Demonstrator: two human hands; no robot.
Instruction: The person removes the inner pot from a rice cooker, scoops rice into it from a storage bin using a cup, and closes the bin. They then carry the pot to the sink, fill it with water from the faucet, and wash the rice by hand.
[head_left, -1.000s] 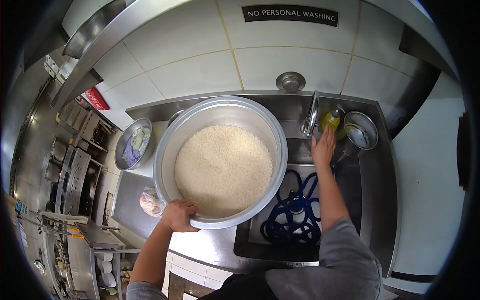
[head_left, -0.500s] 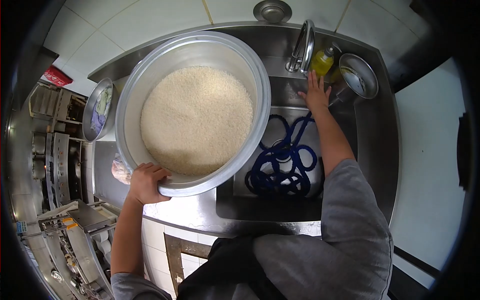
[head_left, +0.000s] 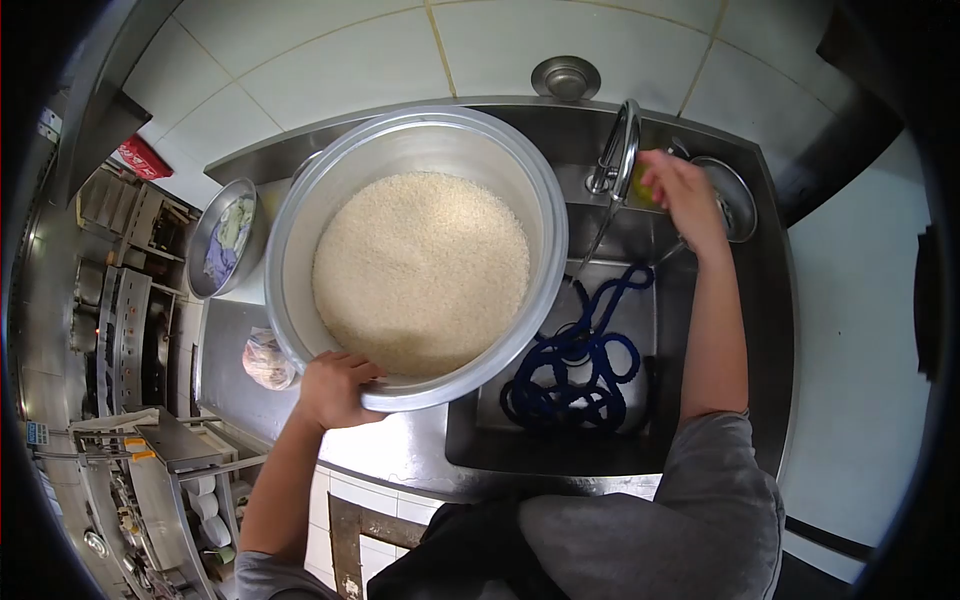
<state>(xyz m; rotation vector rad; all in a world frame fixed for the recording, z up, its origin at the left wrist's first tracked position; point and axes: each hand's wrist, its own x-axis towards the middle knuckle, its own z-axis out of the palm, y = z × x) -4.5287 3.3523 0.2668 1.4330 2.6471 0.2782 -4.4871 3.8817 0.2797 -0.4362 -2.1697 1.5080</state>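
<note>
A large metal pot (head_left: 545, 300) holding white rice grains (head_left: 420, 270) stands on the steel counter left of the sink. My left hand (head_left: 338, 388) grips its near-left rim. My right hand (head_left: 682, 192) is raised just right of the curved faucet (head_left: 627, 150), its fingers bent and somewhat blurred, with a gap to the spout. A thin stream of water (head_left: 598, 240) runs from the faucet. Behind my right hand, a yellow soap bottle (head_left: 642, 184) is mostly hidden. Dark blue hose (head_left: 620, 360) lies coiled in the sink (head_left: 670, 400).
Behind my right hand, a metal bowl (head_left: 738, 190) rests at the sink's back right. Another metal bowl (head_left: 255, 240) with purple and green cloth sits left of the pot, near a plastic bag (head_left: 268, 362). Shelves and kitchen equipment stand further left.
Water now runs from the faucet. My right hand has lifted and turned from beside the faucet, its fingers bending. My left hand stays on the pot rim. The camera view has shifted.
</note>
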